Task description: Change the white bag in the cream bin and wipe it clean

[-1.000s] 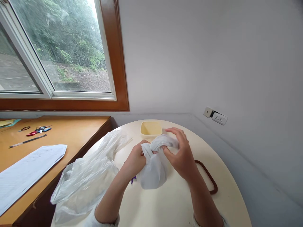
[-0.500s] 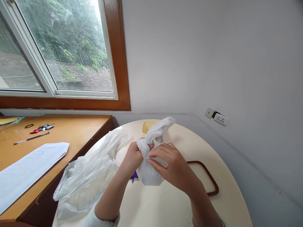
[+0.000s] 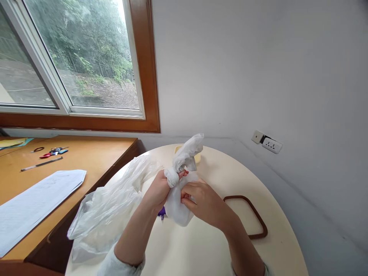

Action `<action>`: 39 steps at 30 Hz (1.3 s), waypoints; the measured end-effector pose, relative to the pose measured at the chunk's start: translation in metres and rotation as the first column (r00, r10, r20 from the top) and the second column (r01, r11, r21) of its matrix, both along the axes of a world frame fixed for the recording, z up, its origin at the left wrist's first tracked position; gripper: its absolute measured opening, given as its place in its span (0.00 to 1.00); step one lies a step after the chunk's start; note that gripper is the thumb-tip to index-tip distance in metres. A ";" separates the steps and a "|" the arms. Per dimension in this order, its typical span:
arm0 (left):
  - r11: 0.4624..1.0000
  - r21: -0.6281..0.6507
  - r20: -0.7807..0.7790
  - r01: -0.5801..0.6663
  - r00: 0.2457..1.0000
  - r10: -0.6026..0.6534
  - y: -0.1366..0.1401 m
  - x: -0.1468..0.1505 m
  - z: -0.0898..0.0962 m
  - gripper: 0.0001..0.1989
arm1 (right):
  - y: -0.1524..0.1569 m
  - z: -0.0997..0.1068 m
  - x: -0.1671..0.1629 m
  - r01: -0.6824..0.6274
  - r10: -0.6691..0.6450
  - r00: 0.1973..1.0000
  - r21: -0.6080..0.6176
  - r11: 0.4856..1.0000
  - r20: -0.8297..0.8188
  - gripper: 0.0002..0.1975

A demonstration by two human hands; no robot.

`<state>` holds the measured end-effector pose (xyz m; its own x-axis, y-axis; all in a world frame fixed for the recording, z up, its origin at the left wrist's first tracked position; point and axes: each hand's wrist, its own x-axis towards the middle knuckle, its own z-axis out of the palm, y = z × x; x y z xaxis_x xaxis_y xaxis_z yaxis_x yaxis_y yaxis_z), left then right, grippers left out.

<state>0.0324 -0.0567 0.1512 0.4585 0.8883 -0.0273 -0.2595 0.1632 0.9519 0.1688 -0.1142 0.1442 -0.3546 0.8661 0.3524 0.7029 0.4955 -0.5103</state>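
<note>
A white plastic bag (image 3: 178, 205) is bunched up over the table, its twisted neck looped and its loose end sticking up to the right. My left hand (image 3: 161, 188) grips the neck, with the loop of plastic wound about its fingers. Lower down, on the bag's right side, my right hand (image 3: 198, 199) has its fingers closed on the plastic. Something purple (image 3: 161, 212) shows beneath my left wrist, mostly hidden. Behind the bag, a pale yellow container (image 3: 197, 157) is partly covered from view.
A large crumpled clear plastic bag (image 3: 115, 207) covers the round table's (image 3: 201, 249) left side. On the right lies a brown rounded frame (image 3: 257, 216). The wooden desk (image 3: 94, 153) at left bears papers (image 3: 43, 203), a pen (image 3: 41, 164) and keys (image 3: 54, 152).
My right hand has moved slightly down from the knot area and its fingers have closed on the bag's side. The bag's loose end now points more upright, and the bag's body has tilted.
</note>
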 end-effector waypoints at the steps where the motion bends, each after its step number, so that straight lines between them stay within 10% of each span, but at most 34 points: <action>1: 1.000 0.003 -0.006 0.004 1.000 -0.004 0.000 0.000 -0.001 0.11 | 0.000 0.000 0.001 0.008 -0.008 1.000 0.005 1.000 0.010 0.10; 12: 0.955 0.273 -0.182 0.117 0.981 -0.069 -0.003 0.002 -0.005 0.10 | -0.007 0.009 -0.002 0.187 -0.151 0.966 0.166 0.968 -0.209 0.06; 23: 0.777 0.613 -0.472 0.144 0.855 0.214 -0.003 0.008 -0.024 0.08 | 0.000 -0.001 -0.012 0.379 -0.347 0.901 0.084 0.921 -0.262 0.08; 30: 0.735 0.656 -0.650 0.170 0.622 0.436 -0.004 0.011 -0.019 0.07 | -0.002 -0.002 -0.010 0.402 -0.383 0.889 0.028 0.915 -0.250 0.06; 39: 0.760 0.599 -0.680 0.253 0.661 0.316 -0.010 0.011 -0.010 0.08 | 0.003 -0.004 -0.005 0.440 -0.443 0.868 -0.064 0.896 -0.226 0.04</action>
